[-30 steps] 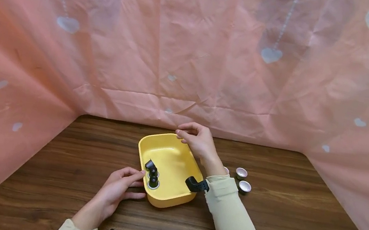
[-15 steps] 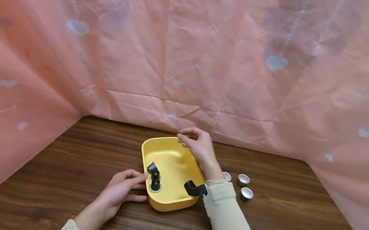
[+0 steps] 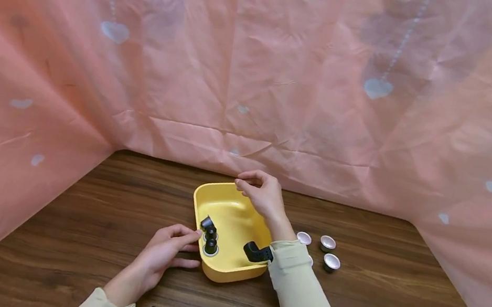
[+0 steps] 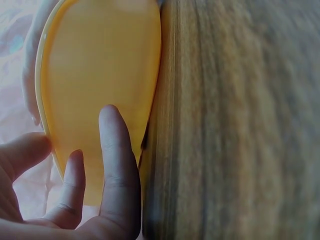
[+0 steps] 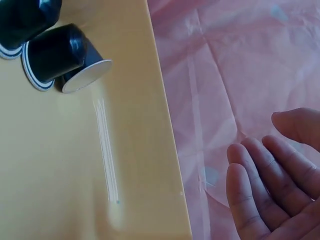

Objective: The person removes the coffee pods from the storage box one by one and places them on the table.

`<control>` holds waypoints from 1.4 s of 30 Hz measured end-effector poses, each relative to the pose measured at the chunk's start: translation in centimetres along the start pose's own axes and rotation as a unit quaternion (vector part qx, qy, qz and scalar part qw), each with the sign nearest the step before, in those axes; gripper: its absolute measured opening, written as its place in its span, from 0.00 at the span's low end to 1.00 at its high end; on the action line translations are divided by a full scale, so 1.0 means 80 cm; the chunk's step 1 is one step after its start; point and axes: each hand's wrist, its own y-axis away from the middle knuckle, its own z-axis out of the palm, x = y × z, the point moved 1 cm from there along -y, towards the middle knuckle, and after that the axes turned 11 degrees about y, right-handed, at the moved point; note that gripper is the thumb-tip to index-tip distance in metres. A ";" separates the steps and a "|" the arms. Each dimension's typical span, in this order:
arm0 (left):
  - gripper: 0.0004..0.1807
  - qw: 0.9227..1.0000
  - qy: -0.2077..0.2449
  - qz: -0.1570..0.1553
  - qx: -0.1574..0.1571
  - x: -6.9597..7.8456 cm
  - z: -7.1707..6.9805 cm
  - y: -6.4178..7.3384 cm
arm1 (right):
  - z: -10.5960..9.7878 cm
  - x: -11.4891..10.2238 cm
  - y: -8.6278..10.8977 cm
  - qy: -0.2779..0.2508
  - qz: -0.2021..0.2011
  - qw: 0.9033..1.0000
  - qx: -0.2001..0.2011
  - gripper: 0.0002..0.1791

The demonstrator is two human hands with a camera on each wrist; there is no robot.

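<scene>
A yellow rectangular tub [image 3: 232, 277] sits on the wooden table. Inside its near left part, black coffee capsules [image 3: 211, 247] lie clustered, some upside down on their rims and one tipped over [image 5: 87, 75]. My left hand [image 3: 159, 252] is at the tub's left side, its thumb at the rim and its extended fingers [image 4: 112, 145] against the outer wall. Over the far right corner hovers my right hand [image 3: 265, 194]. In the right wrist view, that hand's fingers are loosely bent and apart from the thumb, with nothing between them.
Right of the tub stand several more capsules [image 3: 332, 262] with their pale lids up, one partly behind the right sleeve [image 3: 303, 279]. A pink cloth with hearts [image 3: 254, 96] closes off the back and sides of the table [image 3: 71, 233].
The head view has shifted slightly, so tub and loose capsules appear farther right. Both hands keep nearly the same pose; another capsule's edge now shows beside the right sleeve.
</scene>
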 end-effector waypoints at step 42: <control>0.14 1.000 0.009 0.001 -0.008 0.001 0.025 -0.002 | 0.007 0.017 0.008 0.209 -0.100 0.945 -0.229 0.17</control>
